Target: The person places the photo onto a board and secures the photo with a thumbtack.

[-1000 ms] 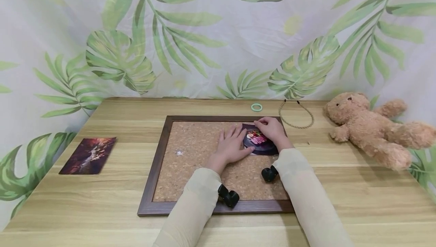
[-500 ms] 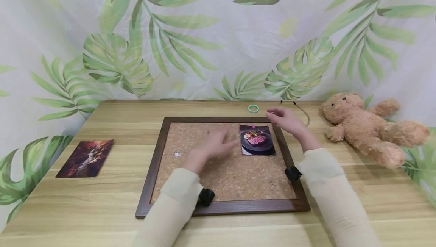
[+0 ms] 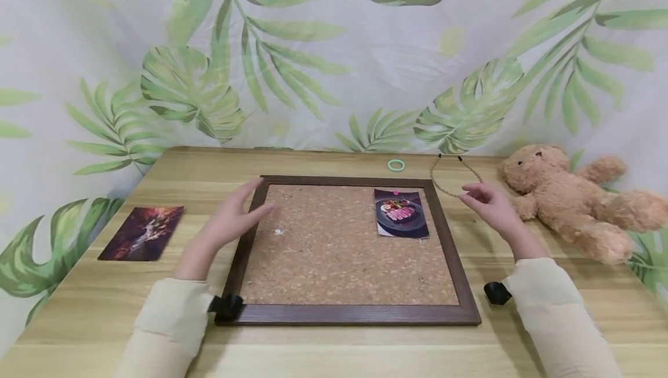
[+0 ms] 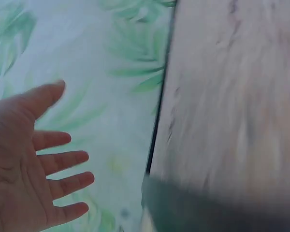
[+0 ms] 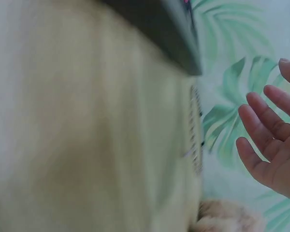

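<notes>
A framed corkboard (image 3: 334, 262) lies flat on the table. Near its upper right corner is a photo of a plate of food (image 3: 400, 221), with a pink pushpin (image 3: 396, 193) at its top edge. My left hand (image 3: 224, 224) hovers by the board's left side, fingers spread, and holds nothing; the left wrist view shows its bare palm (image 4: 19, 164). Off the board's right side is my right hand (image 3: 493, 210), its fingers loosely bent around nothing. It partly covers a chain (image 3: 443, 189) in the head view; the right wrist view shows its palm (image 5: 285, 169) bare.
A dark reddish picture (image 3: 141, 234) lies on the table (image 3: 339, 349) at the left. Behind the board is a pale green ring (image 3: 396, 165). A teddy bear (image 3: 569, 198) lies at the right. The leaf-printed cloth (image 3: 313, 65) hangs along the back.
Both hands have come away from the food photo, the left hand leftward, the right hand rightward. The photo and its pink pushpin are now uncovered on the board.
</notes>
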Motion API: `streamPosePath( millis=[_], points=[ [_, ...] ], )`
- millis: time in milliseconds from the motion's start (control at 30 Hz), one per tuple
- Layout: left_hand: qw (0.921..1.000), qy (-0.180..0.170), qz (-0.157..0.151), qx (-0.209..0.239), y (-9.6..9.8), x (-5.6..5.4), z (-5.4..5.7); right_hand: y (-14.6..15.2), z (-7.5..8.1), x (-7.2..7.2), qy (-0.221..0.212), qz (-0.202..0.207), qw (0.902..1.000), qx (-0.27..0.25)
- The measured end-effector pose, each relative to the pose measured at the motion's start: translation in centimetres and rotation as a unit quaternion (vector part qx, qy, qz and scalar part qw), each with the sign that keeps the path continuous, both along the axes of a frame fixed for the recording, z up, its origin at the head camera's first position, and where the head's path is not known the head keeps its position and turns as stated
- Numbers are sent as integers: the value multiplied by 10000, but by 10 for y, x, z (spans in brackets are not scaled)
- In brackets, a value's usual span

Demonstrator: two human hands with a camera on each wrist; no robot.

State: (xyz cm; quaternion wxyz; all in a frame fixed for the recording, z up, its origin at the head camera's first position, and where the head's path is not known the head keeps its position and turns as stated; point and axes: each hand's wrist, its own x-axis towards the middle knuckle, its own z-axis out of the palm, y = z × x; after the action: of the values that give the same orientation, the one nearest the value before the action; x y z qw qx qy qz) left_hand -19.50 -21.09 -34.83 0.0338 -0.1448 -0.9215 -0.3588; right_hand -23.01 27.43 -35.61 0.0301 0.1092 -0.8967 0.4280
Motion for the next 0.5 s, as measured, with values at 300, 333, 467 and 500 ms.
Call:
streamPosePath(
  millis=[300, 333, 467, 500],
  points=[
    [9909, 26, 1212, 591, -79, 18, -3, 18, -24, -1, 80, -430, 9973, -586],
    [9885, 18, 1383, 606, -88, 17, -6, 19, -27, -1, 41, -499, 9968, -625],
    [9776, -1, 1924, 849, -115, 21, -17, 24, -38, 2, -107, -802, 9955, -496],
    [9748, -22, 2066, 844, -121, 23, -20, 26, -41, 3, -101, -861, 9953, -426]
  ],
)
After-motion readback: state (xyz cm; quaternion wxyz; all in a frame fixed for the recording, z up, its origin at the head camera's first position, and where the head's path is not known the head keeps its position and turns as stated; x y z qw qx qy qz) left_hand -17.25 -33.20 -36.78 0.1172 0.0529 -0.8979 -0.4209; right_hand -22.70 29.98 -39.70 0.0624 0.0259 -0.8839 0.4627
